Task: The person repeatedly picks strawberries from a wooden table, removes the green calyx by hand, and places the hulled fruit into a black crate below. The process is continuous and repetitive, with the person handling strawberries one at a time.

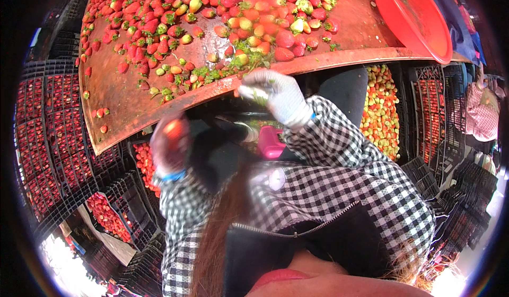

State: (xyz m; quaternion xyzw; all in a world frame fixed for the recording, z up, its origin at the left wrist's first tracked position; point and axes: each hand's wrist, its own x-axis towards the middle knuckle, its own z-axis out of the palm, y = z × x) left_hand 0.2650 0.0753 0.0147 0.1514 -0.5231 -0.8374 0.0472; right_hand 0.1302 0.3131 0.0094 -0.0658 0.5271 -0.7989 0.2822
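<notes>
My left hand [170, 148], in a pale glove, is below the table's near edge, over a crate of red strawberries [145, 165]. It is blurred, with a red strawberry [173, 128] in its fingers. The white-gloved right hand [280, 94] is at the rim of the red table [113, 112], fingers curled. Something pale and green shows at its fingertips; whether it is stained glove or a held thing is unclear. Loose strawberries [155, 26], red and part green, cover much of the tabletop. A heap of green caps [208, 74] lies along the rim by my right hand.
A red plastic basin [421, 22] leans over the table's right edge. Pale, half-ripe strawberries [379, 114] fill a crate at right. Black crates of strawberries [51, 138] are stacked at left. A pink plastic container [271, 142] sits between my legs. Another person's checked sleeve [481, 112] shows far right.
</notes>
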